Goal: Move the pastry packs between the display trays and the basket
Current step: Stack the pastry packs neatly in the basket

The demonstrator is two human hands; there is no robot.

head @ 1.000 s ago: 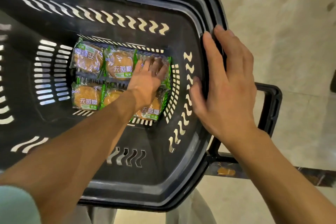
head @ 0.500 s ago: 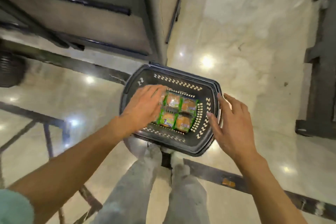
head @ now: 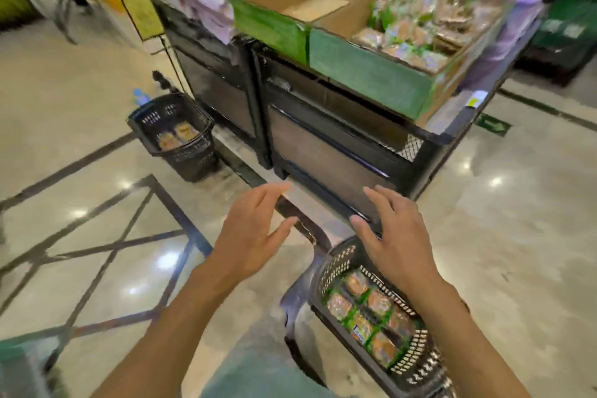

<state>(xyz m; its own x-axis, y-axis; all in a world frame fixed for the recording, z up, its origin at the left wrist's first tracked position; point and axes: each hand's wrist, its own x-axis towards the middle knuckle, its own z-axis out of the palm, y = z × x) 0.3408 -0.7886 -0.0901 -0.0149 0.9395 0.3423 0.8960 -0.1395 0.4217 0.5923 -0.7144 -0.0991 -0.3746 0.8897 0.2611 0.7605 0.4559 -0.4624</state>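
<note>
Setting: shop aisle with a glossy marble floor [head: 517, 220] crossed by dark inlay lines; picture partly blurred.
Display stand: black stand [head: 339, 152] in the upper middle of the frame, carrying two green-fronted cardboard display trays.
Left tray [head: 274, 22]: its pale cardboard bottom shows.
Right tray [head: 371, 77]: heaped with pastry packs [head: 416, 29], blurred.
Near basket [head: 326, 268]: black, at the lower right, holding green-edged packs [head: 371, 313] laid in rows on its bottom.
Far basket [head: 174, 139]: black, at left centre beside the stand, with two packs visible inside.
Left hand [head: 248, 236]: lower centre, above the floor, fingers relaxed and spread, holding nothing.
Right hand [head: 394, 236]: above the near basket's far rim, fingers spread, holding nothing.
</note>
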